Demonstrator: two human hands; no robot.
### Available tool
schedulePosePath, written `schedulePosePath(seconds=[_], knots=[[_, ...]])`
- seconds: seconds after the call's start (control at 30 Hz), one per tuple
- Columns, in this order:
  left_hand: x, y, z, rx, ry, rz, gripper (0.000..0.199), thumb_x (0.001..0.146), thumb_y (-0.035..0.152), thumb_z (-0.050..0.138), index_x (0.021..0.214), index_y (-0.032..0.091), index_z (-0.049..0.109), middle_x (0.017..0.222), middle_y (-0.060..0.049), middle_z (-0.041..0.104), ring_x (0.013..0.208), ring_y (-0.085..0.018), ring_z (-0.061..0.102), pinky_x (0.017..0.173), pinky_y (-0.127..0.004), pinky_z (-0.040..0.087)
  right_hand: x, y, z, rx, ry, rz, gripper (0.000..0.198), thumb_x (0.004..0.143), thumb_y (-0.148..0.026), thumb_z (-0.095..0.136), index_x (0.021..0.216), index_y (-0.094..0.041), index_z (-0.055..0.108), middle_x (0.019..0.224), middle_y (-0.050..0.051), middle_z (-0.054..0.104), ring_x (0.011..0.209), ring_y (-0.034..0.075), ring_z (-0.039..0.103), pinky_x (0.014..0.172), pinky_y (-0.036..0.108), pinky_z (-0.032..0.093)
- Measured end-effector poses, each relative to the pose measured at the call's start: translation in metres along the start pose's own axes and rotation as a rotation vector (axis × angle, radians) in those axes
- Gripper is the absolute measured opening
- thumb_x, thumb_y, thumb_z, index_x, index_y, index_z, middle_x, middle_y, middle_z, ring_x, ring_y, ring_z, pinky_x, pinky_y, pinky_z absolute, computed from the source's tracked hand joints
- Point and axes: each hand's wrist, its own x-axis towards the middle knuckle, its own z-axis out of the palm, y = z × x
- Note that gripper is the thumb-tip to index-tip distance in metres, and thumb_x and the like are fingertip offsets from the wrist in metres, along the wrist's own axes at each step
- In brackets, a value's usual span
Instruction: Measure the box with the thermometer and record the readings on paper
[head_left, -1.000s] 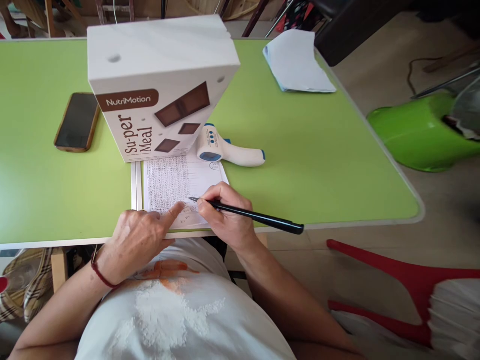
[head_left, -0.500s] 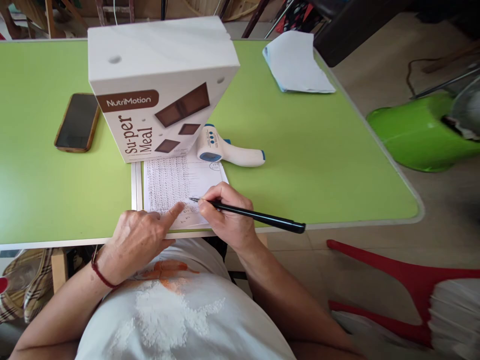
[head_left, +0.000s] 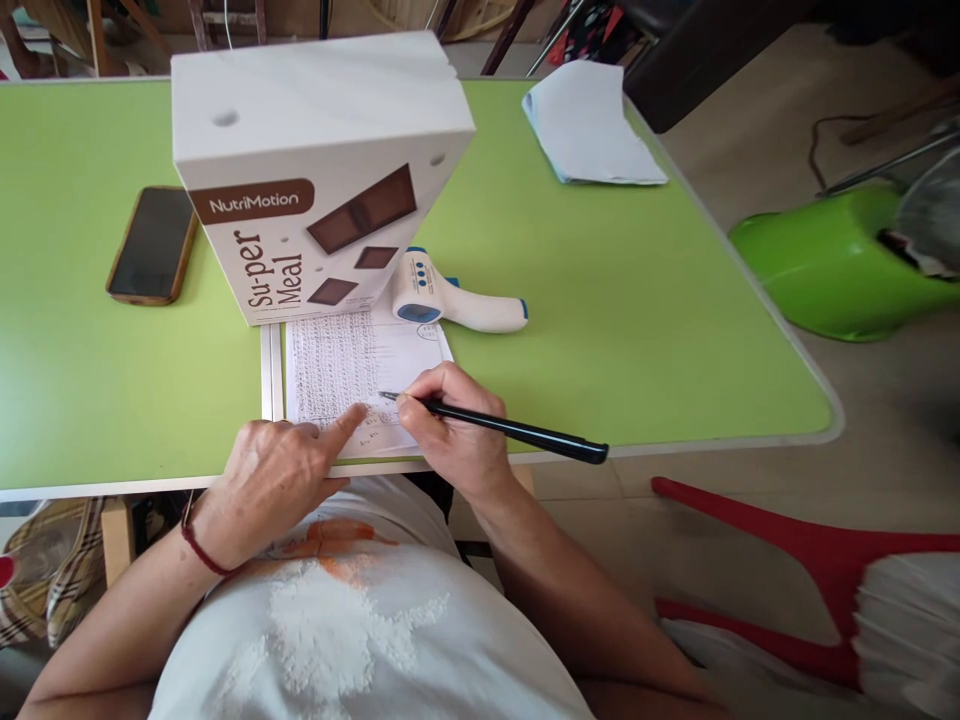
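A black pen sits in the fingers of my right hand, which is closed round it. Its tip points left, at the densely handwritten sheet of paper; whether it touches the paper I cannot tell. My left hand rests at the table's near edge, index finger stretched out onto the lower part of the sheet, the other fingers partly bent, and holds nothing. Just behind the paper lies a white and blue infrared thermometer. A tall white box stands over the sheet's far end and hides it.
On the green table, a phone lies left of the box and folded papers lie at the far right. A green bin and a red chair stand beyond the table's right side.
The whole view has shifted very slightly, with the table things a little further left. Both hands and the pen keep nearly the same place over the paper.
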Motion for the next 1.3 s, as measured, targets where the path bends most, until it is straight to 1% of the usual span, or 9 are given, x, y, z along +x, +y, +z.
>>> schedulePosePath(seconds=[0.2,0.47,0.67,0.9,1.03,1.07,1.13,1.23,1.3], knots=[[0.001,0.0,-0.002,0.0,-0.045,-0.009,0.075,0.083,0.046,0.075,0.15,0.029,0.046,0.066,0.003,0.068,0.056,-0.017,0.064,0.048,-0.03,0.024,0.001,0.0,0.0,0.016,0.005,-0.053,0.016,0.077,-0.019,0.057,0.065,-0.024,0.047,0.051,-0.008,0.05,0.044,0.009,0.045,0.045,0.022,0.038],[0.001,0.0,-0.002,-0.004,-0.013,-0.012,0.072,0.084,0.043,0.075,0.149,0.03,0.048,0.065,0.004,0.069,0.055,-0.018,0.065,0.048,-0.031,0.024,0.0,0.0,0.0,0.006,-0.001,0.002,0.016,0.077,-0.023,0.057,0.065,-0.025,0.046,0.05,-0.008,0.05,0.045,0.011,0.045,0.046,0.024,0.039],[0.001,0.0,-0.003,-0.009,-0.021,-0.008,0.077,0.081,0.046,0.079,0.149,0.029,0.048,0.065,0.004,0.069,0.055,-0.019,0.066,0.048,-0.031,0.024,0.0,0.0,0.0,0.011,0.005,0.013,0.015,0.077,-0.024,0.057,0.065,-0.025,0.048,0.051,-0.007,0.051,0.046,0.011,0.045,0.046,0.025,0.039],[0.001,0.0,-0.003,-0.012,-0.009,-0.014,0.077,0.08,0.046,0.08,0.148,0.03,0.049,0.065,0.004,0.069,0.055,-0.02,0.066,0.048,-0.031,0.022,0.001,-0.001,-0.001,-0.01,0.014,-0.026,0.015,0.077,-0.022,0.057,0.065,-0.024,0.048,0.051,-0.007,0.051,0.046,0.011,0.045,0.046,0.024,0.04],[0.001,0.0,-0.003,-0.012,-0.026,-0.013,0.074,0.082,0.046,0.077,0.149,0.03,0.048,0.064,0.004,0.069,0.054,-0.019,0.065,0.048,-0.031,0.023,0.0,0.0,0.0,-0.01,-0.002,-0.014,0.016,0.076,-0.022,0.057,0.064,-0.025,0.046,0.05,-0.008,0.049,0.045,0.011,0.045,0.046,0.024,0.039],[0.001,0.0,-0.003,-0.011,-0.03,-0.016,0.074,0.083,0.046,0.076,0.149,0.03,0.047,0.065,0.004,0.069,0.055,-0.019,0.065,0.048,-0.031,0.023,-0.002,0.001,0.001,-0.006,0.015,-0.017,0.017,0.076,-0.021,0.057,0.064,-0.025,0.046,0.05,-0.008,0.049,0.045,0.011,0.045,0.046,0.025,0.04],[0.001,0.0,-0.004,-0.012,-0.041,-0.019,0.074,0.083,0.045,0.076,0.149,0.031,0.047,0.066,0.003,0.069,0.055,-0.019,0.065,0.048,-0.031,0.023,-0.005,0.001,0.002,0.011,0.104,-0.029,0.016,0.077,-0.021,0.058,0.067,-0.025,0.046,0.053,-0.007,0.05,0.047,0.011,0.046,0.047,0.025,0.041],[0.002,0.001,-0.005,-0.017,-0.059,-0.021,0.071,0.085,0.043,0.074,0.149,0.03,0.047,0.066,0.003,0.069,0.057,-0.018,0.065,0.048,-0.03,0.025,-0.007,0.0,-0.002,-0.016,0.246,-0.04,0.009,0.083,-0.023,0.06,0.076,-0.025,0.053,0.062,-0.005,0.057,0.051,0.012,0.05,0.05,0.026,0.045],[0.002,0.0,-0.004,-0.03,-0.058,-0.02,0.07,0.085,0.041,0.074,0.149,0.029,0.047,0.067,0.003,0.069,0.057,-0.018,0.065,0.048,-0.029,0.026,-0.003,0.001,-0.01,-0.114,0.237,-0.082,0.003,0.086,-0.025,0.06,0.083,-0.026,0.059,0.07,-0.002,0.063,0.058,0.015,0.056,0.056,0.03,0.049]])
